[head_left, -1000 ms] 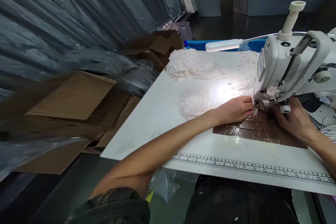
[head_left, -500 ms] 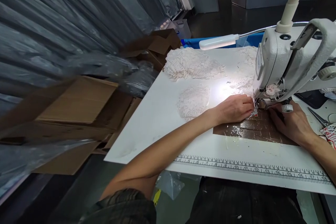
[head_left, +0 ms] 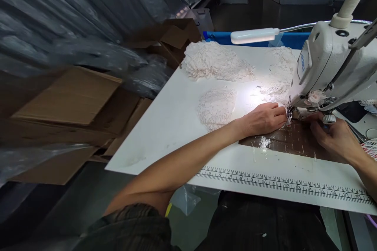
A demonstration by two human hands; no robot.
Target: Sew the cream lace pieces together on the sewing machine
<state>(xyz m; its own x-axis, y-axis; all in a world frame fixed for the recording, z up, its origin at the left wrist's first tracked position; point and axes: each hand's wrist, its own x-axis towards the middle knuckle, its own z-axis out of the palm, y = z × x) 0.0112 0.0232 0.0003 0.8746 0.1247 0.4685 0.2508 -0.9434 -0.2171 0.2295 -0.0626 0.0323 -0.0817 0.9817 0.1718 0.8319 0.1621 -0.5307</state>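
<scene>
A white sewing machine stands at the right, its needle area lit. Just left of the presser foot, my left hand rests with curled fingers on white lace fabric, whose edge is gathered under them. My right hand is on the other side of the foot, thumb and forefinger drawn together beside a round knob. What those fingers hold is too small to make out. Brown tape covers the table below both hands.
A lace pile and a smaller lace piece lie on the white table. A lamp hangs over the far edge. Scissors lie beyond my right hand. Cardboard boxes stand at the left. A ruler strip runs along the front.
The view has turned slightly, so the machine appears farther right. My left hand stays by the presser foot. My right hand has shifted slightly right, its thumb and forefinger now showing closer together.
</scene>
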